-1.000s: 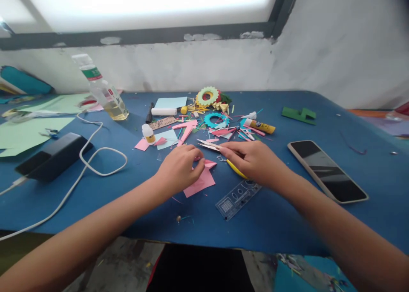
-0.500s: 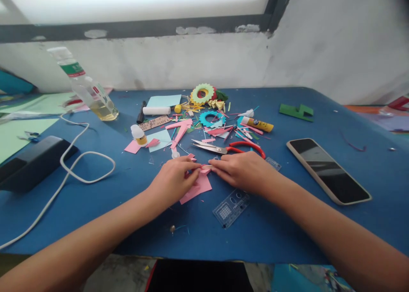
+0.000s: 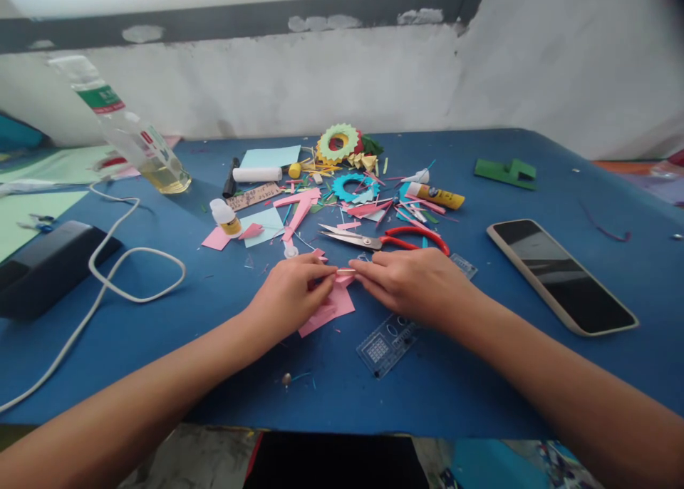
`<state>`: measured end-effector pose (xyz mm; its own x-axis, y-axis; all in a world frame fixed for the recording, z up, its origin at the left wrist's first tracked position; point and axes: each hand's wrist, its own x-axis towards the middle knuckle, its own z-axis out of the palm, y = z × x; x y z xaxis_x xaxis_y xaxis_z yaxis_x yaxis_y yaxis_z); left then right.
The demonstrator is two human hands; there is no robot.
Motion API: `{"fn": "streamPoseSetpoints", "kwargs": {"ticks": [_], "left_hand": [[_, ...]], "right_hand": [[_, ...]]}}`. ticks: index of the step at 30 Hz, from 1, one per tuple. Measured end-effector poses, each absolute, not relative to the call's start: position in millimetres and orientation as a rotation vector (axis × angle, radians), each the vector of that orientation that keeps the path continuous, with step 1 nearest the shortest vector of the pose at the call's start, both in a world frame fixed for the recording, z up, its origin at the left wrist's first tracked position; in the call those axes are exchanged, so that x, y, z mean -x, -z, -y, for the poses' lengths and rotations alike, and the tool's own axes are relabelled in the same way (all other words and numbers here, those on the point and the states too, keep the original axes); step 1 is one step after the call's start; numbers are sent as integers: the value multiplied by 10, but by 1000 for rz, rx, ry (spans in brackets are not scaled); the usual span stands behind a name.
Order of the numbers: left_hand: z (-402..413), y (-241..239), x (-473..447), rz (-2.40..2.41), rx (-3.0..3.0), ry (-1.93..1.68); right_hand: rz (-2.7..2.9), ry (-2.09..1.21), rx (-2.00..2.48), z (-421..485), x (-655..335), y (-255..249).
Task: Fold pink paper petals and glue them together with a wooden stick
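Observation:
A small narrow piece of pink paper (image 3: 345,271) with a pale edge stretches between my two hands. My left hand (image 3: 293,289) pinches its left end between thumb and fingers. At its right end are the closed fingertips of my right hand (image 3: 414,279). Beneath them a larger pink paper sheet (image 3: 332,312) lies on the blue table, partly covered by my left hand. Red-handled scissors (image 3: 382,239) lie partly open just beyond my right hand. A clear plastic stencil ruler (image 3: 385,346) is partly hidden under my right hand and wrist.
Paper scraps, a blue paper ring (image 3: 353,188) and a yellow glue tube (image 3: 435,195) lie beyond the hands. A small glue bottle (image 3: 226,218) stands to the left, near a white cable (image 3: 136,249) and a tilted-looking bottle (image 3: 142,147). At right lies a phone (image 3: 561,275).
The camera view has tilted down slightly, so the table appears higher. Both hands stay at the pink paper piece; it now shows its thin edge more between the fingertips.

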<state>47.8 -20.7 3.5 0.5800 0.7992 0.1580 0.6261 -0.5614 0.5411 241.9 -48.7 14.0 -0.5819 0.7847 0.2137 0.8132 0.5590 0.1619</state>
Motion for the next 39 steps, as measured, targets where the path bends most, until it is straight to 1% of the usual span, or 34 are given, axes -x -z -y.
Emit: {"fn": "streamPoseSetpoints", "kwargs": {"ticks": [10, 18, 22, 29, 31, 36, 39], "left_hand": [[197, -52, -493, -1169, -2284, -555], [202, -68, -513, -1233, -2218, -515], [205, -53, -509, -1196, -2101, -597], [204, -140, -500, -1030, -1613, -733], [209, -188, -495, -986, -1442, -735], [247, -271, -491, -944, -1036, -653], [267, -285, -496, -898, -917, -667]], "right_hand": [[2659, 291, 1474, 527, -2435, -200], [2558, -81, 1619, 538, -2408, -174], [2521, -124, 1580, 509, -2436, -151], [2352, -315, 1278, 497, -2516, -193], [2320, -270, 1233, 510, -2524, -212], [2354, 189, 1154, 536, -2524, -234], [2374, 328, 1127, 557, -2517, -248]]}}
